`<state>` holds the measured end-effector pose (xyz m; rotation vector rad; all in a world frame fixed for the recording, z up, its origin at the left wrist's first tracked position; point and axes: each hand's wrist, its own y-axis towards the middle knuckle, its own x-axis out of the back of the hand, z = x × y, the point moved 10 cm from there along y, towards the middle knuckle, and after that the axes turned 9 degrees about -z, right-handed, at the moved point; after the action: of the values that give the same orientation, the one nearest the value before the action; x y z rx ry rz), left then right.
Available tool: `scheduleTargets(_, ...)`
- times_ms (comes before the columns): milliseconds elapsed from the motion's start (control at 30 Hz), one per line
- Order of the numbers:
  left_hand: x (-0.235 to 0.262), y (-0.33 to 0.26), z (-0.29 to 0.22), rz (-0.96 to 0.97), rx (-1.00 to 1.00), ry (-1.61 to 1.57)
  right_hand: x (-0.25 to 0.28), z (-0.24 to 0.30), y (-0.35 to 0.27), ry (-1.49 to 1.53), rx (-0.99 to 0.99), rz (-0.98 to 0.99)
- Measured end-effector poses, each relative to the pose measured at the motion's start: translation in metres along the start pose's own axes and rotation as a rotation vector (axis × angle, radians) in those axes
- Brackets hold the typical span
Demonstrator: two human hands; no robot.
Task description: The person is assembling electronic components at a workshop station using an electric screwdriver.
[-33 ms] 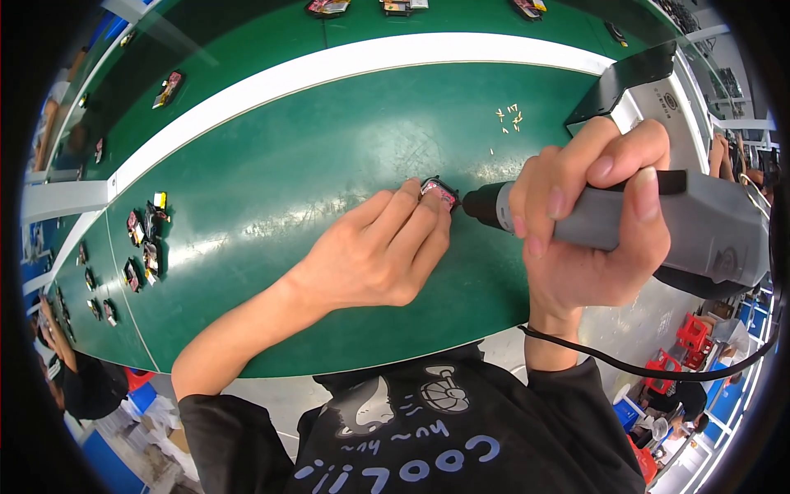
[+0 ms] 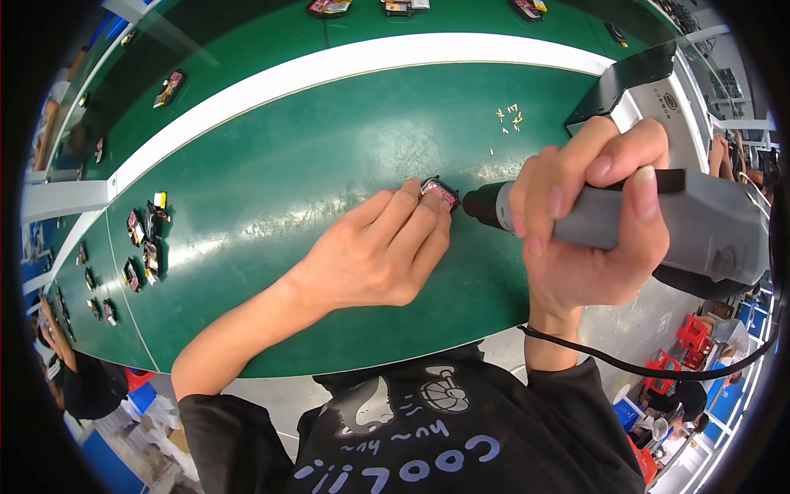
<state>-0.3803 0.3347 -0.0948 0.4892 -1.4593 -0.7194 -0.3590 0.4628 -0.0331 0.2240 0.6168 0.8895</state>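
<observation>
My left hand (image 2: 383, 247) is closed over a small black-and-pink device (image 2: 439, 193), pressing it to the green bench; its fingers hide much of it. In my right hand (image 2: 597, 210) is a grey electric screwdriver (image 2: 708, 226) with a black nose, held level. Its nose (image 2: 485, 204) points left and sits right beside the device's right edge. I cannot tell whether the bit touches it. A black cable (image 2: 625, 366) loops below my right wrist.
Small brass-coloured screws (image 2: 510, 118) lie scattered at the far right of the bench (image 2: 271, 140). A metal box (image 2: 634, 95) stands behind my right hand. More small devices (image 2: 150, 239) lie at left. A white rail (image 2: 362, 53) crosses the back, with further devices beyond.
</observation>
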Motion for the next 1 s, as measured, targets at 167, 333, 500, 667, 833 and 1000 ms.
scheduleTargets(167,0.001,0.0,-0.002,-0.057,-0.013,0.012,0.0,-0.001,0.0,0.002,-0.013,0.002)
scheduleTargets(333,0.001,0.002,-0.003,-0.042,-0.03,0.029,-0.001,-0.01,0.006,-0.033,-0.073,-0.003)
scheduleTargets(500,-0.002,0.001,0.0,0.077,0.014,0.001,-0.001,-0.018,0.01,-0.104,-0.097,-0.037)
scheduleTargets(667,-0.003,0.007,0.001,0.093,0.03,-0.029,-0.004,-0.012,0.009,-0.173,-0.017,0.003)
scheduleTargets(833,-0.002,0.015,0.007,0.087,-0.025,-0.096,-0.007,0.006,0.001,-0.305,0.051,-0.008)
scheduleTargets(1000,-0.039,0.09,0.056,0.064,0.019,-0.167,0.039,0.09,-0.024,-0.137,0.292,-0.178)
